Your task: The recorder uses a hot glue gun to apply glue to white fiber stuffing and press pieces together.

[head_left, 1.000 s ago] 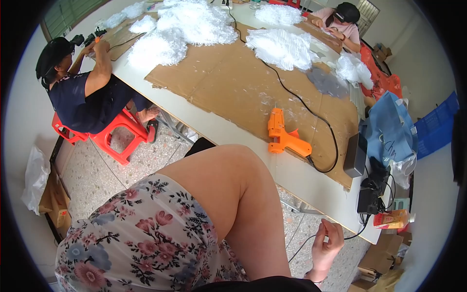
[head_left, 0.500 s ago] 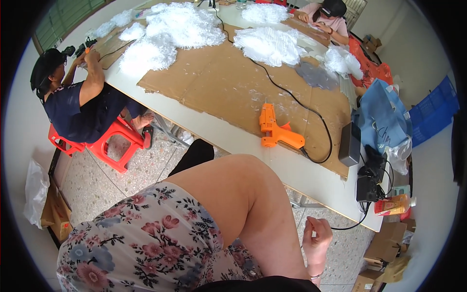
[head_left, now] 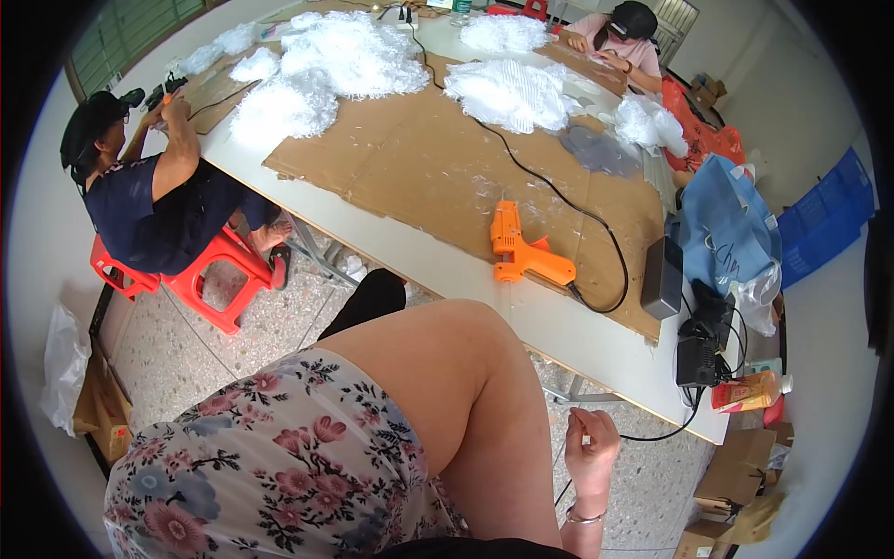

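Observation:
My right hand (head_left: 592,449) is low at the right, beside my bent leg and past the table's near edge. Its fingers curl in to the thumb, and a thin bracelet (head_left: 587,518) circles the wrist. A black cable (head_left: 652,437) runs from the table edge to this hand and shows again below it. Whether the fingers grip the cable or it passes behind them, I cannot tell. My left hand is out of the picture. On the cardboard's near edge lies an orange glue gun (head_left: 529,252), its black cord (head_left: 582,216) curving away, with no hand touching it.
White shredded heaps (head_left: 349,58) cover the far table. A black box (head_left: 662,278), a blue bag (head_left: 728,224), a black adapter (head_left: 697,359) and a bottle (head_left: 752,391) line the right end. One person sits left on a red stool (head_left: 219,279); another works far right.
My right hand has risen a little, showing more wrist and bracelet, with its fingers still curled. The whole view has shifted slightly. The glue gun stays put.

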{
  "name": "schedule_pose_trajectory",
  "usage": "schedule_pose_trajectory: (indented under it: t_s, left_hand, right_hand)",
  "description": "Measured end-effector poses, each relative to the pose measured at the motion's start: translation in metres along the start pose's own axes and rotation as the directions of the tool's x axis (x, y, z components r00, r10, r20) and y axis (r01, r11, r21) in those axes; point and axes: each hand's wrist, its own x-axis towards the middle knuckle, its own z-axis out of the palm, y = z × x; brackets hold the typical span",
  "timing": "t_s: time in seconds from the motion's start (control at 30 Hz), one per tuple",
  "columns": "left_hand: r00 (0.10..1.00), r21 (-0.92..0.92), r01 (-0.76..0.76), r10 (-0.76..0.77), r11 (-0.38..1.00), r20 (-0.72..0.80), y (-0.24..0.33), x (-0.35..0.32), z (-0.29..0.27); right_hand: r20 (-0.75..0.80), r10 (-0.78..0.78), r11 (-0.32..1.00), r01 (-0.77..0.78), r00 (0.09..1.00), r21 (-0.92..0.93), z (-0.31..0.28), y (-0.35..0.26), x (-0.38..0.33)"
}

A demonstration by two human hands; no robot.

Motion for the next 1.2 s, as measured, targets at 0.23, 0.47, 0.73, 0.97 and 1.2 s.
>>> schedule_pose_trajectory:
  t_s: [0.23,0.47,0.73,0.97,1.2]
  left_hand:
    - [0.999,-0.036,0.033,-0.034,0.999,-0.026,0.000,-0.001,-0.001]
    - [0.995,-0.060,0.066,-0.070,0.996,-0.064,-0.003,-0.008,-0.011]
    - [0.992,-0.103,0.082,-0.091,0.991,-0.085,-0.004,-0.017,-0.026]
    - [0.991,-0.148,0.074,-0.089,0.986,-0.098,-0.004,-0.023,-0.039]
    - [0.987,-0.189,0.088,-0.111,0.978,-0.113,0.002,-0.033,-0.047]
  right_hand:
    - [0.006,-0.038,0.997,0.037,0.999,0.065,-0.001,0.003,0.024]
    - [-0.007,-0.097,0.991,0.098,0.995,0.087,-0.013,-0.009,0.050]
    - [0.003,-0.077,0.994,0.077,0.997,0.079,-0.015,-0.015,0.063]
    - [0.018,-0.139,0.988,0.138,0.990,0.068,-0.015,-0.021,0.079]
    - [0.034,-0.165,0.984,0.162,0.986,0.073,-0.012,-0.031,0.089]
